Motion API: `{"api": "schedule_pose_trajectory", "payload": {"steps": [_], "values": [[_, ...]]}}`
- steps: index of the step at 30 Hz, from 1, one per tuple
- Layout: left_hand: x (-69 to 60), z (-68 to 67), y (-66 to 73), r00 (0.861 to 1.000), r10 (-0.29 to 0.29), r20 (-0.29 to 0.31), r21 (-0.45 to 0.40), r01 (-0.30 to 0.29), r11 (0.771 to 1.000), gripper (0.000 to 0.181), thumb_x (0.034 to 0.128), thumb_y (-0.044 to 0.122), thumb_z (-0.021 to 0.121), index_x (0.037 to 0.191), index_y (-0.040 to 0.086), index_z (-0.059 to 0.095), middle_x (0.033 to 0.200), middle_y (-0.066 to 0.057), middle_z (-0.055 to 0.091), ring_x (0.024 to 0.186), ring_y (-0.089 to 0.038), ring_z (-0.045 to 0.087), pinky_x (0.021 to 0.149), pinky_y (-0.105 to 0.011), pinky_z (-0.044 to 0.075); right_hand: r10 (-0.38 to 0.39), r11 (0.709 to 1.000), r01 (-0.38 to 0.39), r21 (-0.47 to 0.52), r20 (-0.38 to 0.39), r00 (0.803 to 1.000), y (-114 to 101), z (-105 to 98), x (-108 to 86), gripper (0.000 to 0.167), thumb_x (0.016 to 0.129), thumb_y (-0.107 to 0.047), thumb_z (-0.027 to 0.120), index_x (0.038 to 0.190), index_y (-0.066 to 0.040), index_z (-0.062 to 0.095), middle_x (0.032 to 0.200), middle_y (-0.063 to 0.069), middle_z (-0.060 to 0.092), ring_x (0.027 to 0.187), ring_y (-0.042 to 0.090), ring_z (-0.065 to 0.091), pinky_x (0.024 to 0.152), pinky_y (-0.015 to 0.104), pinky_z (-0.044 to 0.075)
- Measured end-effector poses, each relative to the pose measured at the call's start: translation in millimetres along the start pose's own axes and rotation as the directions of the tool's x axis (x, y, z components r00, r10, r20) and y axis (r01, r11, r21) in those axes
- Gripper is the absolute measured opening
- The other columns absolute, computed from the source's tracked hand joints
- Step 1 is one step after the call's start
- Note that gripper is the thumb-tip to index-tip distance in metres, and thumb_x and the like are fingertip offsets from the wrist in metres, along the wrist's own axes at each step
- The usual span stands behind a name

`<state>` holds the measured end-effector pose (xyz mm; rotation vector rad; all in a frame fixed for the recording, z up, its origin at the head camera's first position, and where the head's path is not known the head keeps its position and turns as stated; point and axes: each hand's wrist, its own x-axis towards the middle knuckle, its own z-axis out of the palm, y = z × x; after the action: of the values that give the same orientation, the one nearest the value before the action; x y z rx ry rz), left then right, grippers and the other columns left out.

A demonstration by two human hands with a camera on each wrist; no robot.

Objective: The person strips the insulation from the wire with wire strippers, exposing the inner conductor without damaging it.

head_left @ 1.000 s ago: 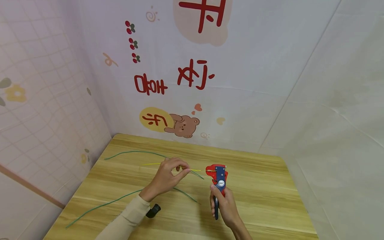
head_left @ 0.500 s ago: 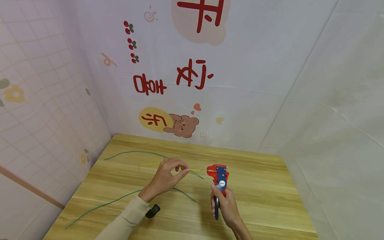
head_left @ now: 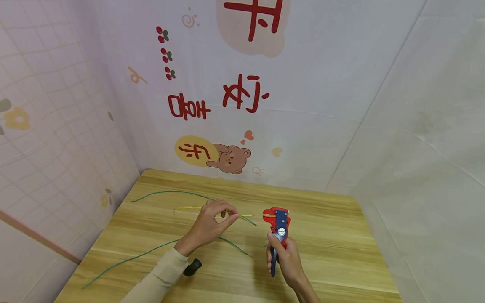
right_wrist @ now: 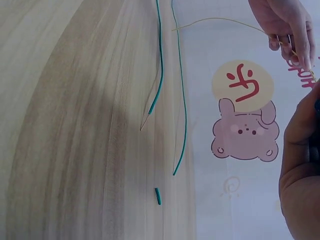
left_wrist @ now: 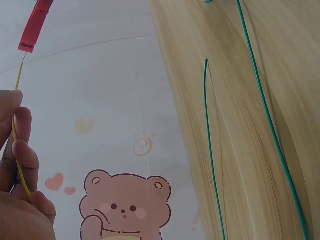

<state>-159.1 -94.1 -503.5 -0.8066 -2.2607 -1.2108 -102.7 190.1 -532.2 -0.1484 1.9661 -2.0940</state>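
Note:
Between thumb and fingertips my left hand (head_left: pixel 213 223) pinches a thin yellow wire (head_left: pixel 189 207), raised above the table. Its long tail runs leftward. In the left wrist view the wire's end (left_wrist: pixel 24 58) looks bare, just short of the red stripper nose (left_wrist: pixel 32 30). My right hand (head_left: pixel 289 261) grips the handles of a red and blue wire stripper (head_left: pixel 281 223), held upright with its nose toward the yellow wire. A thin yellowish sliver shows in the stripper's mouth. The right wrist view hides most of the tool behind my hand (right_wrist: pixel 300 165).
Two green wires lie on the wooden table: a far one (head_left: pixel 166 191) and a near one (head_left: pixel 132 257), whose end (right_wrist: pixel 145 121) is bare copper. A short green piece (right_wrist: pixel 158 196) lies near my right hand. Printed cloth walls (head_left: pixel 303 105) stand behind and beside the table.
The stripper has shifted slightly right, widening the gap to the yellow wire's end. A short green piece has come into sight beside my right hand. My left hand barely moves.

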Motion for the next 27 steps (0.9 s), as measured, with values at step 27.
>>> {"api": "schedule_pose_trajectory", "payload": {"steps": [27], "values": [[-12.7, 3.9, -12.2, 0.997, -0.038, 0.060, 0.043, 0.036, 0.998, 0.014, 0.1008, 0.014, 0.087, 0.102, 0.028, 0.083, 0.095, 0.014, 0.078, 0.081, -0.009, 0.062, 0.082, -0.031, 0.038, -0.035, 0.999, 0.035, -0.010, 0.027, 0.999, 2.3, -10.3, 2.6, 0.039, 0.122, -0.033, 0.051, 0.099, -0.004, 0.063, 0.073, 0.002, 0.071, 0.058, 0.015, 0.073, 0.060, 0.050, 0.067]]}}
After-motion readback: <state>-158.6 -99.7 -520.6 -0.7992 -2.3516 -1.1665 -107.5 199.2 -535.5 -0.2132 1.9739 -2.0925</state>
